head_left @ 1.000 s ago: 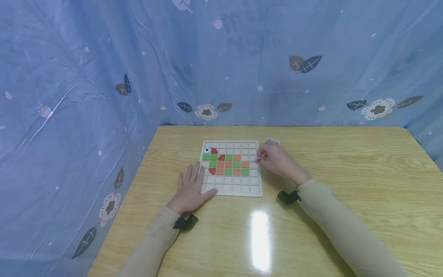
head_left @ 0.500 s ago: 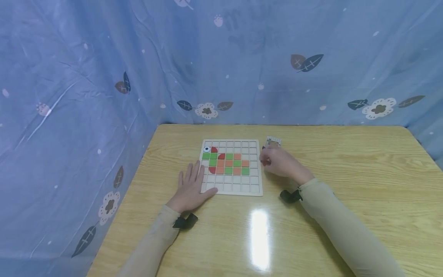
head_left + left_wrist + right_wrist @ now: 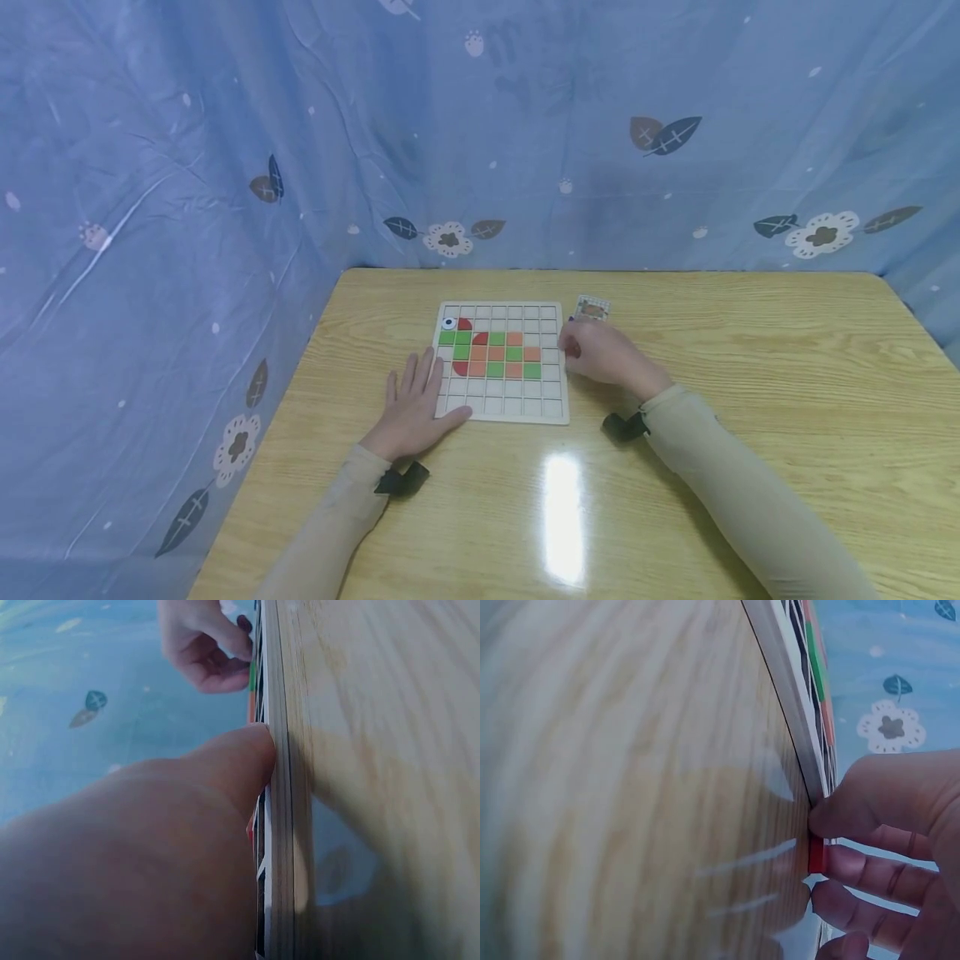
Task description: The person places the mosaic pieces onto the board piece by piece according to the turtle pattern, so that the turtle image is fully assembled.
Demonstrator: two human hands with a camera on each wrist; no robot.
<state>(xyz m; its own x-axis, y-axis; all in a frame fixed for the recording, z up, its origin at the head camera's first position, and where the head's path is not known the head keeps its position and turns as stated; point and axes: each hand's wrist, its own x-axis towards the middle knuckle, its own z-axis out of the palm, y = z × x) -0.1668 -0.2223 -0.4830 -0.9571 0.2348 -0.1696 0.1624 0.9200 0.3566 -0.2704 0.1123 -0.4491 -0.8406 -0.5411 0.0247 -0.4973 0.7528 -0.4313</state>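
Observation:
A pale square grid board [image 3: 517,407] lies on the table. Green, orange and red tiles [image 3: 495,354] and a round eye tile [image 3: 449,323] fill some of its squares in an animal-like pattern. My left hand [image 3: 411,414] rests spread on the board's left edge, the thumb along the front edge. Just off the right edge, my right hand [image 3: 603,354] pinches a small red tile [image 3: 817,855]. In the right wrist view that tile is low at the table surface, between thumb and fingers, close beside the board's side. Its full shape is hidden.
Behind my right hand lies a small printed card [image 3: 593,307], partly covered by the hand. A tiny dark piece [image 3: 572,318] shows beside it. The wooden table [image 3: 750,375] meets a blue patterned curtain [image 3: 570,150] at the back and left.
My right hand has moved off the board's right edge to the table beside it, still with the red tile. More of the card shows. My left hand has stayed put.

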